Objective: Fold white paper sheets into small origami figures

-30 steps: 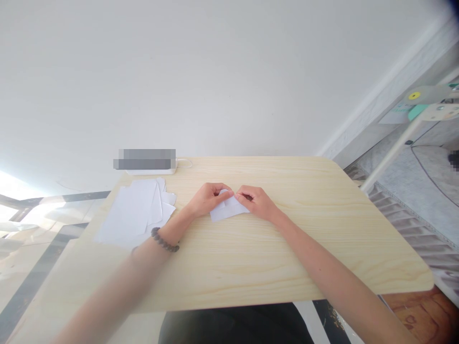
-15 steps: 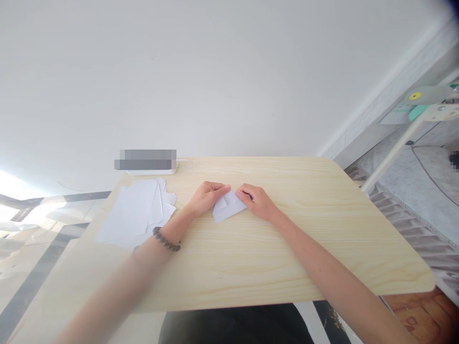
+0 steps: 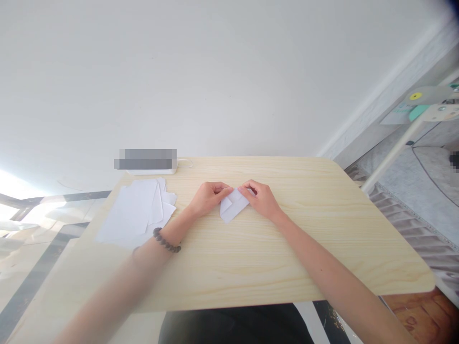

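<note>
A small folded piece of white paper (image 3: 234, 206) is held between my two hands over the middle of the table. My left hand (image 3: 210, 197) pinches its upper left edge between thumb and fingers. On the other side, my right hand (image 3: 261, 198) grips the upper right part, its thumb pressed on the paper close to the left thumb. Crease lines and a folded flap show on the paper's left half. My fingers hide its upper corners.
Several loose sheets of white paper (image 3: 131, 210) lie overlapping on the left of the light wooden table (image 3: 304, 258). Behind them, at the back left edge, stands a white device (image 3: 152, 171) with a cable, mostly blurred out. A plain wall (image 3: 229, 86) rises behind the table.
The folded paper has shifted slightly right and turned to a steeper tilt, showing more of its creases. Both hands have moved a little right with it, keeping their pinch.
</note>
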A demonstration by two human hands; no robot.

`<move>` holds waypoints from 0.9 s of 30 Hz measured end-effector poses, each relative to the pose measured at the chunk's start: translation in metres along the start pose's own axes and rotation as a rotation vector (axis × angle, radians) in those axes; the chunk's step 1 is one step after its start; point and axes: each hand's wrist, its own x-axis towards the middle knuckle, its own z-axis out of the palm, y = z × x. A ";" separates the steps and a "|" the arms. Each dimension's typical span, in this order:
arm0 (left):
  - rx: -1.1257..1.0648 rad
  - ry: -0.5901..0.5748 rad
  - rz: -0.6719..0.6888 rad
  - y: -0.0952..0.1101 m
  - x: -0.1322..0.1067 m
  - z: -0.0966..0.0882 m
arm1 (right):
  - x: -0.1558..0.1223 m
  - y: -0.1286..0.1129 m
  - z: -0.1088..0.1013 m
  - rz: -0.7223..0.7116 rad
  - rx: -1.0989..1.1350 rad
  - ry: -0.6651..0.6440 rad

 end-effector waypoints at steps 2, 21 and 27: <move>0.028 0.022 -0.003 0.000 0.000 0.000 | 0.000 0.001 0.000 -0.011 0.001 -0.016; 0.025 -0.016 -0.013 -0.001 0.000 -0.002 | 0.001 0.004 -0.001 0.019 0.023 -0.003; 0.026 -0.025 -0.006 -0.001 0.000 -0.002 | 0.000 0.001 -0.001 0.014 0.024 -0.063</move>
